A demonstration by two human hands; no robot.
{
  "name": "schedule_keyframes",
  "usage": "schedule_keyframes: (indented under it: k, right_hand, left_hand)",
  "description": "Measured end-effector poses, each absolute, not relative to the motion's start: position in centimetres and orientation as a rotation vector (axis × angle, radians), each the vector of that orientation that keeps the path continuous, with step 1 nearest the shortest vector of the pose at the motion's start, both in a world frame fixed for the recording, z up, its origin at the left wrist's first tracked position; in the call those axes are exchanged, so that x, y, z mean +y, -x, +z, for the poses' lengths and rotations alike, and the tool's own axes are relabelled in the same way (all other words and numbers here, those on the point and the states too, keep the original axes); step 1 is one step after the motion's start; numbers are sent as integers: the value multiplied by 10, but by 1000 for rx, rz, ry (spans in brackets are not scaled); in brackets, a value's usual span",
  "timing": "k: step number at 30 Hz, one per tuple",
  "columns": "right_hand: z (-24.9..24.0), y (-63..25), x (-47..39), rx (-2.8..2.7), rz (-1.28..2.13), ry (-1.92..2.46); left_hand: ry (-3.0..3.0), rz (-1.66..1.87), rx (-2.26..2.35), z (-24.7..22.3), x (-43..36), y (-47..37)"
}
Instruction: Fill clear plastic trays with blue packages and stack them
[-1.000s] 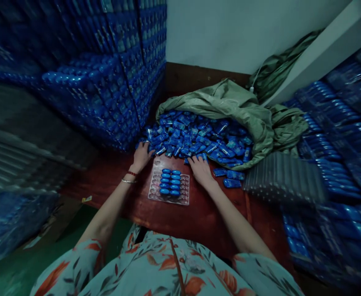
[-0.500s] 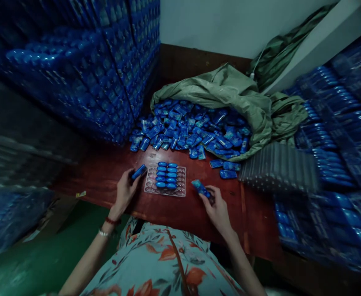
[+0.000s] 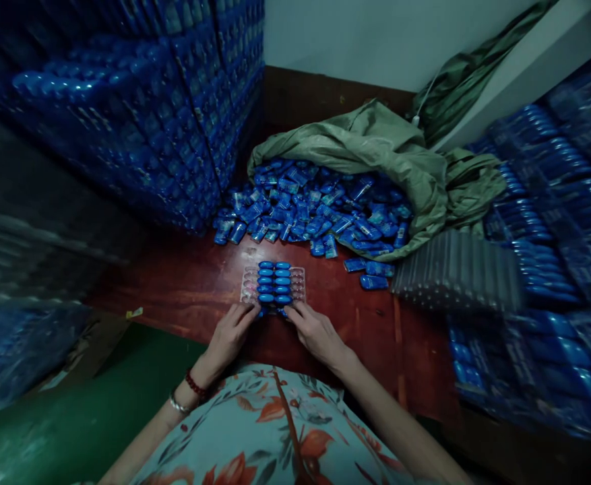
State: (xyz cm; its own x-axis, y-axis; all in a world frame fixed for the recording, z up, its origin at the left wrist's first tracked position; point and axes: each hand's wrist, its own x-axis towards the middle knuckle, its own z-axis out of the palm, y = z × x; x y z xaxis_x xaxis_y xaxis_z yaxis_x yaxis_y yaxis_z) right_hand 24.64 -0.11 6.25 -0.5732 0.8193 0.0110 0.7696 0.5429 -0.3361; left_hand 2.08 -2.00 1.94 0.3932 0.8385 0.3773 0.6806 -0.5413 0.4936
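A clear plastic tray [image 3: 298, 275] with moulded hollows lies on the red-brown table. Two columns of small glossy blue packs [image 3: 282, 281] fill its middle, and the hollows at both sides hold none. At the tray's near edge my left hand [image 3: 230, 333] is closed on a blue pack [image 3: 263, 312], mostly hidden by the fingers. My right hand [image 3: 317, 334] mirrors it from the other side, pinching another blue pack [image 3: 281, 311] at the near end of the right column. The fingertips of both hands nearly meet there.
Behind the tray, loose blue packs [image 3: 300, 209] spill from a green sack [image 3: 376, 135]. Stacked empty trays [image 3: 451, 273] stand at the right of the table [image 3: 174, 276]. Tall stacks of filled trays [image 3: 174, 128] rise at the left, with more filled trays [image 3: 538, 222] at the right.
Both hands have moved inward from either side of the tray to its near edge, bringing their blue packs to the near end of the two columns.
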Motion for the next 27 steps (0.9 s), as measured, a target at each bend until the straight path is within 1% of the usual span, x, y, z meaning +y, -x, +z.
schedule_keyframes:
  k: [2,5,7,9,12,14,16,19,22,24,27]
  right_hand:
    - [68,-246,2,-2640,489,1383]
    - [71,-249,7,-2492,682,1354]
    - [68,-253,10,-2252,806,1337]
    - [62,-256,10,-1923,937,1417]
    - [51,-257,8,-1416,1240,1523]
    - [43,-256,4,-1210,1395,1495]
    - [38,-254,0,-1137,1432,1471]
    - [33,-253,-7,-1179,1347,1503]
    - [32,-255,-13,-1442,1023,1539]
    - [33,-255,-15,-1719,779,1454]
    - [36,-253,-10,-2085,550,1308]
  left_hand:
    - [-2460,825,1266,23,-13,-20]
    - [-2496,757,1225,30,-3,-21]
    - [-2493,694,1220,35,3,-24]
    - [-2482,610,1208,39,8,-28]
    - [-2498,448,1180,46,12,-36]
    - [-2544,335,1161,50,14,-42]
    - [-2588,262,1155,52,15,-46]
    - [-2621,303,1158,48,17,-45]
    - [-2607,463,1159,34,15,-37]
    - [-2560,600,1190,23,14,-31]
    - [-2492,851,1273,13,14,-27]
